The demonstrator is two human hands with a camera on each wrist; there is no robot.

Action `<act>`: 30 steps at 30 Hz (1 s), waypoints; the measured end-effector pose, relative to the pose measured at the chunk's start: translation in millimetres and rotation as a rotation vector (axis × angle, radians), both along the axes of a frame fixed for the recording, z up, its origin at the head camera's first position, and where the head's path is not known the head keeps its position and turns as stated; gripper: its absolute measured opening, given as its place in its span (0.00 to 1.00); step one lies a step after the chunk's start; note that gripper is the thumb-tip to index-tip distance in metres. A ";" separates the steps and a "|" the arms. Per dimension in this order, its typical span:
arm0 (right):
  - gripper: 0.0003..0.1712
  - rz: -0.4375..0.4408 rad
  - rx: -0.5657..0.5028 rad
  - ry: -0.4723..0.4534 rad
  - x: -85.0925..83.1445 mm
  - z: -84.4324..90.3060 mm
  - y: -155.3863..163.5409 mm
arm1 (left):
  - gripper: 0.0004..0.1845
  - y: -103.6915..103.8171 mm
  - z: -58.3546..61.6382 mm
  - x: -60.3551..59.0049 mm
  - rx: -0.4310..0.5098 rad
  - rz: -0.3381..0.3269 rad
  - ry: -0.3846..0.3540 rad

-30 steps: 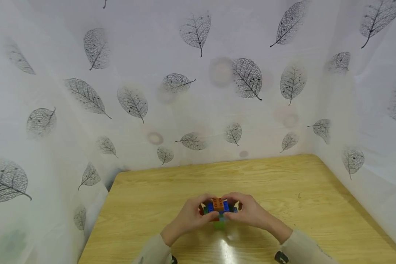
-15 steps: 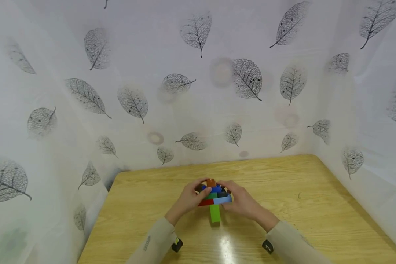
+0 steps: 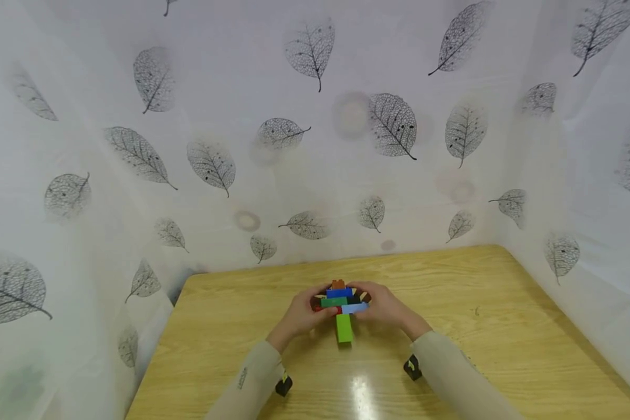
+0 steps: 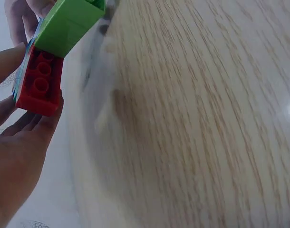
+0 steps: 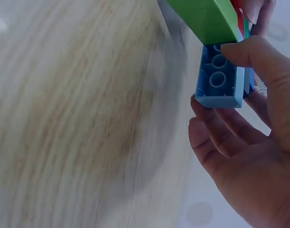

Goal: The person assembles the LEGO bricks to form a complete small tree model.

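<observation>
Both my hands hold a stepped stack of toy building bricks over the middle of the table. An orange brick [image 3: 338, 284] tops it, with a blue brick [image 3: 339, 293] below. Under these come a green brick [image 3: 334, 302] beside a black brick [image 3: 353, 300], then a red brick [image 4: 40, 85] beside a light blue brick [image 5: 218, 83]. A lime green brick [image 3: 343, 328] juts down from the centre. My left hand [image 3: 300, 315] grips the red end, thumb in front. At the light blue end, my right hand [image 3: 385, 306] pinches with thumb and fingers. Whether the lime brick touches the table is unclear.
The wood-grain table [image 3: 241, 309] stretches around the hands, with a glare spot near its front. White curtains [image 3: 315, 175] printed with dark leaves hang behind it and on both sides. Black wrist devices [image 3: 412, 367] sit under the sleeves.
Both hands have carried the brick stack away from the body. It has tilted from a mostly top-down view to showing its front, so the lime green brick now shows in full below.
</observation>
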State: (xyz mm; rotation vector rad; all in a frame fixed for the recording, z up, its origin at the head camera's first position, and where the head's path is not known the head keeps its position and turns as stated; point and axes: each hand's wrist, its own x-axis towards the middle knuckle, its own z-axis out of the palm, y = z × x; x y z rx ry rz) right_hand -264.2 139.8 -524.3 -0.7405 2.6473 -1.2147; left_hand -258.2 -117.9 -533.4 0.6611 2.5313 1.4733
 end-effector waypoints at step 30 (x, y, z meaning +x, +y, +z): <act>0.42 0.027 -0.018 -0.223 -22.9 -15.4 3.1 | 0.35 -1.5 -20.6 -10.9 -0.127 0.035 -0.046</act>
